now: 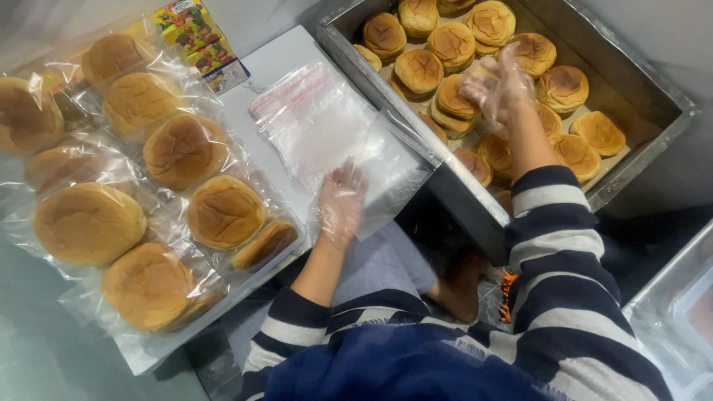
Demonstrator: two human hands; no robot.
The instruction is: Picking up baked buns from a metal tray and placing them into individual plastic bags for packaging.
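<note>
My left hand (pixel 340 202), in a thin clear glove, holds an empty clear plastic bag (pixel 390 167) over the near edge of a white board. My right hand (pixel 499 85), also gloved, reaches into a metal tray (pixel 653 104) full of round brown buns (pixel 418 70) and hovers over the buns in its middle; whether it grips one I cannot tell. A stack of empty clear bags (pixel 312 119) lies flat just beyond my left hand.
Several bagged buns (pixel 186 148) lie in rows on the white board (pixel 278 63) at left. A colourful printed packet (pixel 197 41) sits at the far end. A clear plastic container (pixel 679 312) is at the lower right. My striped sleeves fill the bottom.
</note>
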